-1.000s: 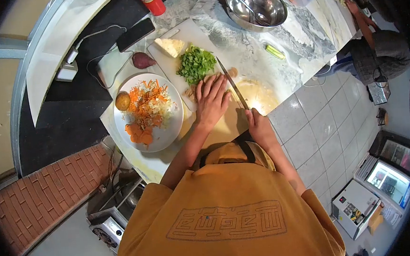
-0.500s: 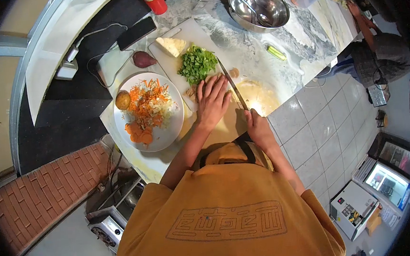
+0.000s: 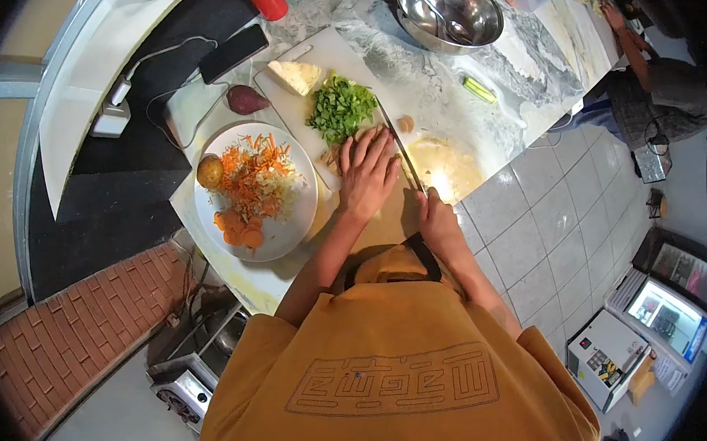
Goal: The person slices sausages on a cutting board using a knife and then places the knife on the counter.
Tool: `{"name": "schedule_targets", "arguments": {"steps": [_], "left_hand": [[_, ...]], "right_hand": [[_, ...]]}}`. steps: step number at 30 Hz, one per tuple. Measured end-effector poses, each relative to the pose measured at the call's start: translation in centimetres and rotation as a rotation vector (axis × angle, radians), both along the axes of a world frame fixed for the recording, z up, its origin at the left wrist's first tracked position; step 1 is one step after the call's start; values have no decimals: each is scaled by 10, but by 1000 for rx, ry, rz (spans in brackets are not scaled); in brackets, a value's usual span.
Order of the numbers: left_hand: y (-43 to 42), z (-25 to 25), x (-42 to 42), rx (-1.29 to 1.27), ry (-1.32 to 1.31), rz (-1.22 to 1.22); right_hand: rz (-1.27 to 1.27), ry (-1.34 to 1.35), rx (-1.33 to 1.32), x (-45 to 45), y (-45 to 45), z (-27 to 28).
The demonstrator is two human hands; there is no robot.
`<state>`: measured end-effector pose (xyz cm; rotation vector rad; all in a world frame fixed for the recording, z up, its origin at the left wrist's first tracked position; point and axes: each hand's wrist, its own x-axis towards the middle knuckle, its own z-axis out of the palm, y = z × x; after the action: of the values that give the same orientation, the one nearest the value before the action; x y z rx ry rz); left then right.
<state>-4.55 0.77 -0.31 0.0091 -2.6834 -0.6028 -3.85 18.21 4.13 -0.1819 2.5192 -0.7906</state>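
My right hand grips the handle of a long kitchen knife, its blade pointing away from me over the white cutting board. Close to the blade's left side, my left hand presses down on the board with bent fingers; what lies beneath them is hidden. Small brown slices show by its left edge. Beyond the fingers sits a heap of chopped green leaves, with a pale wedge of cabbage or cauliflower behind it. A small tan piece rests right of the blade.
A white plate at left holds shredded carrot, carrot pieces and a potato. Near it are a purple onion-like bulb and a phone. A steel bowl and green piece lie right. Another person's hand shows far right.
My right hand and the knife have shifted slightly left, bringing the blade closer to my left hand. My left hand stays in nearly the same place.
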Motion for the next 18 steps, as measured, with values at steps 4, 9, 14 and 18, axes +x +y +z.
{"name": "schedule_targets", "arguments": {"steps": [4,9,14,18], "left_hand": [[-1,-1,0,33,-11,-7],[0,0,0,12,-26,-6],[0,1,0,2,-14,11],[2,0,0,-33,-2,33]], "right_hand": [[-7,-38,-14,-2,-1,0],[18,23,-179,-7,8,-21],[-168,-589,-366,-24,6,18],[-147,-531,-345,-21,16,12]]}}
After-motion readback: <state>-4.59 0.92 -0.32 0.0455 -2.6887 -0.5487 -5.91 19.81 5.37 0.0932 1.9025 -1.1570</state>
